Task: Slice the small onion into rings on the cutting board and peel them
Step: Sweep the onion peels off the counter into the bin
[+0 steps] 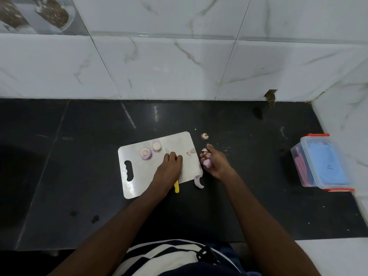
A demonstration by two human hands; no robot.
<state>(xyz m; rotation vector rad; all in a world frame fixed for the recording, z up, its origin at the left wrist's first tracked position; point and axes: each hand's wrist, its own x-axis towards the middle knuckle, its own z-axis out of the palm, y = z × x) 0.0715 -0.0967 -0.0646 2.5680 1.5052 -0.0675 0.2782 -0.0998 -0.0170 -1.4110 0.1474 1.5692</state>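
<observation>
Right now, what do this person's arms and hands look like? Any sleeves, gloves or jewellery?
Both arms are bare along their whole visible length, with no sleeve in view. The left hand and the right hand wear no gloves, and no ring, watch or bracelet shows on either. At the bottom of the picture the person wears a top with broad dark and white stripes, with a small black clip on it.
</observation>
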